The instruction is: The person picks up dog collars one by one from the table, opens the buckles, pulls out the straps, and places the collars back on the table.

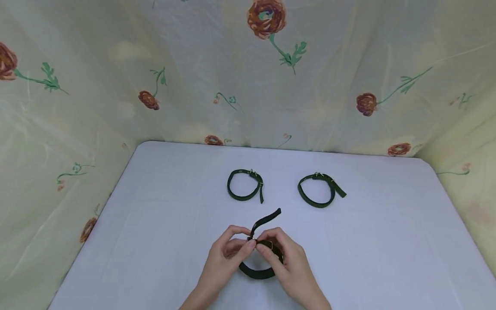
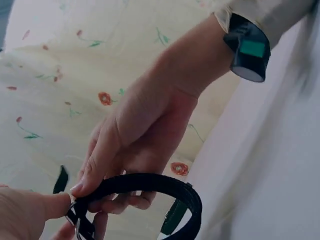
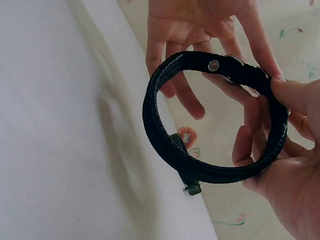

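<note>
A dark strap with a metal buckle, looking like a small collar (image 1: 257, 274), is held up as a loop above the near part of the table. My left hand (image 1: 226, 255) pinches it by the buckle (image 2: 76, 218), thumb in front and fingers behind. Close beside it, my right hand (image 1: 290, 261) grips the band just right of the buckle. The strap's free end (image 1: 267, 218) sticks up and to the right, past the fingertips. A round rivet (image 3: 214, 65) shows on the band in the right wrist view. Fingers partly cover the buckle.
Two similar buckled collars lie looped on the white table (image 1: 155, 224) beyond the hands: one collar (image 1: 242, 198) at centre, another collar (image 1: 317, 205) to its right. Flower-patterned cloth (image 1: 186, 56) hangs behind the table and along both sides.
</note>
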The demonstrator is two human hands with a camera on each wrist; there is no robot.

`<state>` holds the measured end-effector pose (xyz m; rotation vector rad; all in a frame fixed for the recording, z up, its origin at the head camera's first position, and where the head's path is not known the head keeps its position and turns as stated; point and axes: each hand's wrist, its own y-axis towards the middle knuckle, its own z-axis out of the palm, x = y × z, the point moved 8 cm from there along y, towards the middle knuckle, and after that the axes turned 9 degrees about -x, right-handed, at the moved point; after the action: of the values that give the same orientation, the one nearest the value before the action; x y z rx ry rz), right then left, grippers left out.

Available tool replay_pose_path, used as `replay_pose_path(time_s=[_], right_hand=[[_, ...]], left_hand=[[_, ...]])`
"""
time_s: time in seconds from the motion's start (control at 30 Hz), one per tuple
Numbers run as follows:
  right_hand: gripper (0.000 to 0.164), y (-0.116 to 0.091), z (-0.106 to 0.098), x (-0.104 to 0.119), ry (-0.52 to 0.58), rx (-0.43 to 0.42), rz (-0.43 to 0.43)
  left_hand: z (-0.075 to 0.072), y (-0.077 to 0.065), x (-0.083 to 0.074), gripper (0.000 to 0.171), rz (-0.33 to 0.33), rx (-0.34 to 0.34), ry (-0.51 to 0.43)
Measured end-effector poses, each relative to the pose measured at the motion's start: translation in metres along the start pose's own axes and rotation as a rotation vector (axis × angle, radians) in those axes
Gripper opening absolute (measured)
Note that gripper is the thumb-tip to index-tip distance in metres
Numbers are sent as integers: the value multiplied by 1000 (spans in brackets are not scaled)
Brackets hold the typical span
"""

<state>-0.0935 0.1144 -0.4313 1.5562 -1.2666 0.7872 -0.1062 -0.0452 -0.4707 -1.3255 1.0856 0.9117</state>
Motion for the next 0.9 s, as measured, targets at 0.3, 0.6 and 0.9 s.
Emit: replay_pose_path(time_s=[0.3,0.6,0.9], right_hand=[[13,4,-17,-10,104,-105,143],[15,4,-12,-9,82,-67,121],[20,2,-16,-15,162,-109,264]], left_hand=[[1,0,-6,29,140,1,163],[0,0,-8,26,148,-19,122],[-3,0,-9,21,158,-41,117]])
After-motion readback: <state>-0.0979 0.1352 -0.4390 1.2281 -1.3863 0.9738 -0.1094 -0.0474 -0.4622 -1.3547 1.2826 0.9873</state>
